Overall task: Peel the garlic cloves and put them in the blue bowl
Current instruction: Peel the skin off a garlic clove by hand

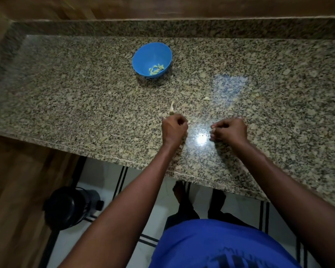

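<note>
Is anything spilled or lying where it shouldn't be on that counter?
Nothing spilled. The blue bowl stands upright with peeled garlic cloves inside. Only small scraps lie loose on the granite counter: a pale stem-like piece beyond the left hand, and another pale bit farther right. These look like ordinary peeling leftovers.

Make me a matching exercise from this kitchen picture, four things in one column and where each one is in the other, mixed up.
Things:
1. peeled cloves
2. bowl
3. loose clove
4. black container

Places:
A. on the floor, left of the person
B. on the counter, beyond the left hand
C. inside the bowl
D. on the counter, beyond the right hand

Pairs: 1-C, 2-B, 3-D, 4-A
</note>
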`<action>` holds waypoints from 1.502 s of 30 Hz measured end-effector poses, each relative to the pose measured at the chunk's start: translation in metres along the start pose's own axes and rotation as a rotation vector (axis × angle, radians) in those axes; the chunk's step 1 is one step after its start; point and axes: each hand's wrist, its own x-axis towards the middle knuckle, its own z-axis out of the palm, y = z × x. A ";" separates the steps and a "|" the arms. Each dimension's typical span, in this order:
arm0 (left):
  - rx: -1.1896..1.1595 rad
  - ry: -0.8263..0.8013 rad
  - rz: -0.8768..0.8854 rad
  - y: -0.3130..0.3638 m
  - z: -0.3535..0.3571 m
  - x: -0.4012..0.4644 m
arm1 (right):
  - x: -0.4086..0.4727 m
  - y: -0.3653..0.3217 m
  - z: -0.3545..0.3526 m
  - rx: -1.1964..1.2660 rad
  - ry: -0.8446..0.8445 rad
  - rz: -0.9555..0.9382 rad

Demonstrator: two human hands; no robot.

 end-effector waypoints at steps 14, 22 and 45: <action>0.497 -0.124 0.497 -0.020 0.019 -0.026 | -0.007 -0.002 0.014 0.025 0.010 0.114; 0.548 -0.024 0.588 -0.008 0.037 -0.058 | -0.013 0.006 0.008 0.036 0.018 0.115; -1.332 -0.017 -0.591 -0.013 -0.079 -0.080 | -0.063 -0.040 0.042 0.347 -0.275 0.145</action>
